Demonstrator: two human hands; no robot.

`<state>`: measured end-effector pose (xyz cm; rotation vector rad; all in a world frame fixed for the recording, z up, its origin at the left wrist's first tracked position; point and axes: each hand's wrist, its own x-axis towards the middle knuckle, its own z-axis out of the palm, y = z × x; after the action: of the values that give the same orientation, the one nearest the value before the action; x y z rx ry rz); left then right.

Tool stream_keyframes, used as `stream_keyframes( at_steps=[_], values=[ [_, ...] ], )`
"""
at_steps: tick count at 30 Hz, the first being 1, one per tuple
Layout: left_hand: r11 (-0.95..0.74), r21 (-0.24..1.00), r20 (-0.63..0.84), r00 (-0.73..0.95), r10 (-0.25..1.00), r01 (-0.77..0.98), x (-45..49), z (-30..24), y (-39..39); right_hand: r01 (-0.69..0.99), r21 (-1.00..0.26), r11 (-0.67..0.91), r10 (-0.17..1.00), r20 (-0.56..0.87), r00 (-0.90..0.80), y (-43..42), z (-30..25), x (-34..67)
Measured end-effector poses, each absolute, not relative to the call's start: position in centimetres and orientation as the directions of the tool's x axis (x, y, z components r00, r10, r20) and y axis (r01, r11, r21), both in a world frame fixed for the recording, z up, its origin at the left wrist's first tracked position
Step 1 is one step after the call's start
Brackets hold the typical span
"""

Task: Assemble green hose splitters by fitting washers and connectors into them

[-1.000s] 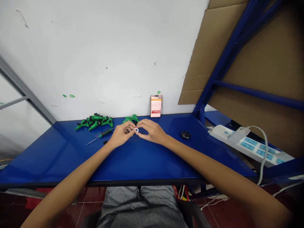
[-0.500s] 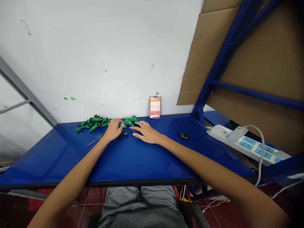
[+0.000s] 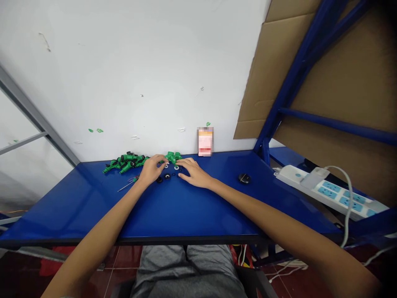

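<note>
My left hand (image 3: 152,169) is closed in a pinch above the blue table. A small white ring (image 3: 168,163) shows partly at its fingertips. My right hand (image 3: 196,173) is open, its fingers apart and low over the tabletop. Between the hands lie a white washer (image 3: 176,168) and another white ring (image 3: 166,166). A black cap-like part (image 3: 167,176) with a light centre sits nearer me, beside a dark round part (image 3: 159,179) and thin black rings (image 3: 174,174). Just behind the fingers stands a green plastic fitting (image 3: 172,157).
Several green and black fittings (image 3: 125,161) are piled at the left by the wall. A screwdriver (image 3: 127,185) lies in front of them. On the right are a black round object (image 3: 244,178) and a white power strip (image 3: 328,190). A pixelated card (image 3: 205,142) leans against the wall.
My left hand has moved slightly right, with the white piece at its fingertips. A white washer now shows near my right fingertips. The view has shifted a little.
</note>
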<state>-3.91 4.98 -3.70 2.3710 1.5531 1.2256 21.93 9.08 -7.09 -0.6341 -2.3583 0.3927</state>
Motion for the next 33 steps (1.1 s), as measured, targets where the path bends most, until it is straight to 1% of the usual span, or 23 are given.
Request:
stream_keyframes(
  at_steps=[2, 3, 5, 6, 8, 10, 11, 14, 16, 18, 20, 23, 29, 33],
  values=[
    [-0.537, 0.515, 0.628, 0.133, 0.767, 0.668, -3.5, -3.5, 4.4, 0.287, -0.52, 0.804, 0.58, 0.582, -0.569, 9.2, -6.9, 21.8],
    [-0.545, 0.571, 0.623, 0.109, 0.775, 0.614, -3.2, -3.4, 4.1, 0.264, -0.581, 0.77, 0.622, 0.591, -0.513, 9.3, -6.8, 21.8],
    [-0.542, 0.695, 0.575, 0.087, 0.813, 0.473, -2.2, -3.5, 3.5, 0.218, -0.701, 0.679, 0.709, 0.55, -0.441, 9.5, -6.5, 21.8],
    [-0.534, 0.745, 0.547, 0.093, 0.832, 0.4, -1.7, -3.6, 3.2, 0.192, -0.75, 0.633, 0.738, 0.51, -0.442, 9.7, -6.3, 21.9],
    [-0.512, 0.807, 0.496, 0.133, 0.858, 0.294, -0.6, -3.8, 2.7, 0.129, -0.813, 0.568, 0.745, 0.441, -0.5, 9.9, -6.0, 22.1],
    [-0.487, 0.843, 0.458, 0.17, 0.873, 0.228, 0.1, -4.0, 2.4, 0.078, -0.836, 0.544, 0.731, 0.426, -0.533, 10.0, -5.8, 22.4],
    [-0.475, 0.856, 0.444, 0.18, 0.878, 0.206, 0.3, -4.0, 2.3, 0.068, -0.835, 0.545, 0.733, 0.437, -0.521, 10.0, -5.7, 22.5],
    [-0.466, 0.863, 0.441, 0.16, 0.883, 0.196, 0.1, -3.7, 2.3, 0.09, -0.811, 0.578, 0.757, 0.492, -0.43, 9.8, -5.3, 22.9],
    [-0.484, 0.845, 0.471, 0.113, 0.875, 0.226, -0.4, -3.4, 2.4, 0.137, -0.762, 0.632, 0.74, 0.543, -0.397, 9.4, -5.0, 23.1],
    [-0.5, 0.826, 0.5, 0.069, 0.863, 0.261, -0.8, -3.1, 2.3, 0.21, -0.67, 0.712, 0.686, 0.601, -0.409, 9.0, -4.7, 23.2],
    [-0.49, 0.824, 0.495, 0.058, 0.867, 0.285, -0.8, -2.9, 2.1, 0.266, -0.56, 0.785, 0.614, 0.648, -0.45, 8.6, -4.6, 23.4],
    [-0.459, 0.832, 0.457, 0.086, 0.885, 0.311, -0.3, -2.8, 1.7, 0.28, -0.458, 0.844, 0.536, 0.682, -0.498, 8.2, -4.8, 23.4],
    [-0.511, 0.767, 0.535, 0.053, 0.843, 0.387, 0.7, -3.0, 1.1, 0.271, -0.388, 0.881, 0.472, 0.675, -0.567, 7.6, -5.1, 23.3],
    [-0.518, 0.761, 0.542, 0.056, 0.838, 0.391, 0.8, -2.9, 1.0, 0.261, -0.361, 0.895, 0.444, 0.681, -0.582, 7.3, -4.9, 23.3]
  ],
)
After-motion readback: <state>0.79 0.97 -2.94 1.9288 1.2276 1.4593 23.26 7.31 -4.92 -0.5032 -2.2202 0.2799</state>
